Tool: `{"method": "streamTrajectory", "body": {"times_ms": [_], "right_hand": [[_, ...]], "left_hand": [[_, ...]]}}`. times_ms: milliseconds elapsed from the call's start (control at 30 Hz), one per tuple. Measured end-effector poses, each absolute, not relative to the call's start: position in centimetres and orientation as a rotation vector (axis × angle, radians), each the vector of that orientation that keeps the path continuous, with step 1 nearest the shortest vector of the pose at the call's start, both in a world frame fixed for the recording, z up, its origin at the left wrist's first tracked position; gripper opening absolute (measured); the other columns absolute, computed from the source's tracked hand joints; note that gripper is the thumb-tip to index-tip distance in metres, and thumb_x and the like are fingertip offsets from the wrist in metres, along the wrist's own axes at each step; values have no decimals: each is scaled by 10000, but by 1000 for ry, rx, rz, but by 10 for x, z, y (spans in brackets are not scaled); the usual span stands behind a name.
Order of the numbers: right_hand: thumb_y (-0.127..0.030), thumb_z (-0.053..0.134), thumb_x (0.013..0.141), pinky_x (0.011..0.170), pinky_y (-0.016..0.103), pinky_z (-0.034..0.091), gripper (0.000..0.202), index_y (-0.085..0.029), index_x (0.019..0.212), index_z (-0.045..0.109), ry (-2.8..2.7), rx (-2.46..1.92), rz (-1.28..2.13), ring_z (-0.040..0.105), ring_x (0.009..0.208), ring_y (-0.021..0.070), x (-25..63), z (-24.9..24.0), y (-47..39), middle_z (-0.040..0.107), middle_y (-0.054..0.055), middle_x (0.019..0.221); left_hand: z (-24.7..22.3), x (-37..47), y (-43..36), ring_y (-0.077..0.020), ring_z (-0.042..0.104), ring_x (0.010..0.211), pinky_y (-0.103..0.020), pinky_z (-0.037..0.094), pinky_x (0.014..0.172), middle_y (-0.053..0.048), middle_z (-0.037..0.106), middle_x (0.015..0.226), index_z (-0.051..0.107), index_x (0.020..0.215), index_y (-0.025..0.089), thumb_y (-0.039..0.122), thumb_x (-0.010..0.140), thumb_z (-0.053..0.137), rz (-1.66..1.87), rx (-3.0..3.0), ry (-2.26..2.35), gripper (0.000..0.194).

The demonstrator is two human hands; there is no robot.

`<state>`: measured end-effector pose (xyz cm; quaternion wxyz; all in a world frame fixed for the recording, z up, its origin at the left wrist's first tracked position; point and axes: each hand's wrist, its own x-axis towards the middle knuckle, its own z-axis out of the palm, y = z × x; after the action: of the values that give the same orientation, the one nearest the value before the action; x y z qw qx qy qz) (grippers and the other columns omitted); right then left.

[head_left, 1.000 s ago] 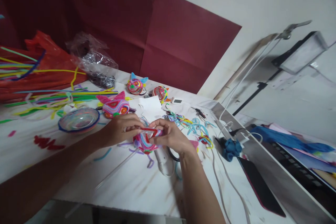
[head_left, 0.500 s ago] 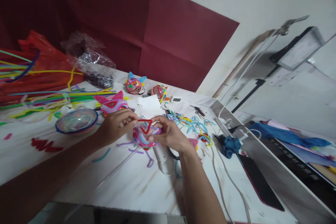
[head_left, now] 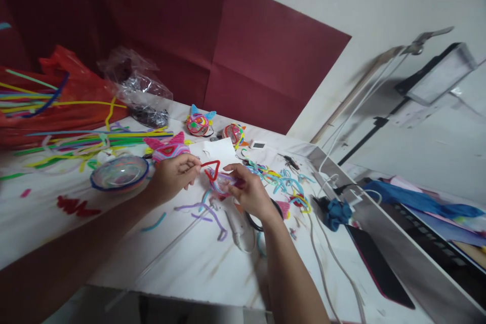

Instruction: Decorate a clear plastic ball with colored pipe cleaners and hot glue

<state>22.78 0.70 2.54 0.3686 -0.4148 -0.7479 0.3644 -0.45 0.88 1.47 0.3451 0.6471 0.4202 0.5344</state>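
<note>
My left hand (head_left: 175,176) pinches one end of a red pipe cleaner (head_left: 215,169) bent into a small triangle. Gripped between the thumb and fingers of my right hand (head_left: 248,190) is a pink and purple pipe-cleaner-covered piece (head_left: 217,186), tilted and partly hidden by the fingers. The triangle sits just above that piece; whether they touch I cannot tell. Below them, a white glue gun (head_left: 234,223) lies near loose purple pipe cleaners (head_left: 216,218). Beyond my left hand rests a pink-eared pipe-cleaner mask (head_left: 169,147).
A clear bowl with a blue rim (head_left: 119,174) and red coiled pipe cleaners (head_left: 78,206) lie at left. Behind are a red plastic bag (head_left: 72,96) and two decorated pieces, one blue-eared (head_left: 198,122). Cables (head_left: 317,258) and a dark phone-like slab (head_left: 379,266) lie at right.
My right hand has come off the red triangle and moved slightly right with the pink and purple piece, which is now tilted. My left hand keeps the triangle. The view has shifted slightly.
</note>
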Motion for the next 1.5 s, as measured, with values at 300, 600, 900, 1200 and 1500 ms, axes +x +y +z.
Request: {"method": "streamTrajectory", "body": {"times_ms": [300,600,900,1200,1500], "right_hand": [[-141,685,792,752,313,465,352,-301,1104,654,-2068,-993,761,631,873,213,224,36,0,688,2,935],[-95,657,703,623,278,465,391,-289,1041,656,-1960,-920,1056,623,679,162,213,63,-7,697,-26,820],[-369,581,932,728,334,505,196,-224,949,712,-1665,-1020,418,658,813,211,193,60,-25,723,47,895],[-216,636,910,667,288,478,115,-219,828,716,-1908,-1056,322,645,688,189,192,49,-29,716,45,784],[-228,565,950,677,292,477,138,-214,846,654,-1916,-1090,233,628,697,189,197,40,-32,677,39,788]], "left_hand": [[15,-5,10,-99,499,385,-188,408,375,73,543,457,608,851,154,281,804,644,1245,1627,1011,140],[20,-2,-1,-122,539,389,-210,444,392,60,572,442,568,846,196,301,836,652,982,1655,756,135],[27,5,-7,-151,594,444,-265,502,465,17,637,496,580,816,178,367,757,709,1206,1448,872,237],[29,3,-7,-165,638,503,-259,501,521,-23,670,536,617,850,157,327,712,690,1086,1220,796,231],[32,4,-13,-164,672,581,-292,540,586,-23,697,671,612,914,139,196,673,703,1076,1138,744,263]]}}
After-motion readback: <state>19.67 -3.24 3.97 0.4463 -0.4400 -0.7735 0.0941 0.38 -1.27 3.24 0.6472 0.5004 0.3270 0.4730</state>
